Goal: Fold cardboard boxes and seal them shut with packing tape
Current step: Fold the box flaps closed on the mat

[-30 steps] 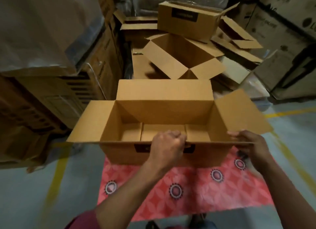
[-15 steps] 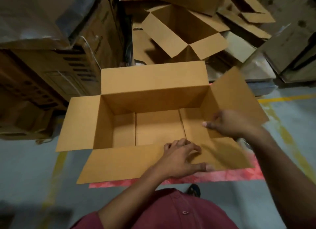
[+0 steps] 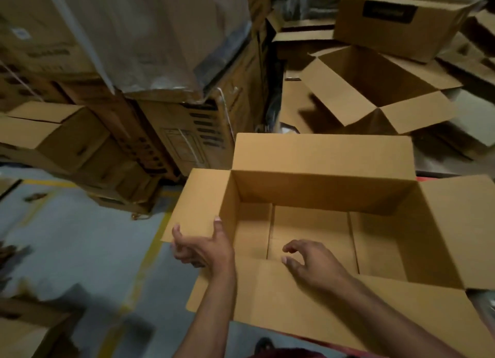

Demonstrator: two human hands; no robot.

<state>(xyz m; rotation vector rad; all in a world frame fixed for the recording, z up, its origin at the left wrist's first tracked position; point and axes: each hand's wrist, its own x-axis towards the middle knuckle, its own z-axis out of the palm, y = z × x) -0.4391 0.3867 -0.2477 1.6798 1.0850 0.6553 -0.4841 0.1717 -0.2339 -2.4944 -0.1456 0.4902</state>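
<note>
Gripping the left end flap (image 3: 197, 205) of an open box (image 3: 316, 186) on the floor, the left hand (image 3: 203, 248) seems set to fold it inward | right hand (image 3: 313, 264) hovers loose-fingered, holding nothing, over the near flap (image 3: 348, 304) | finished boxes (image 3: 375, 90) crowd behind (no tape visible).
</note>
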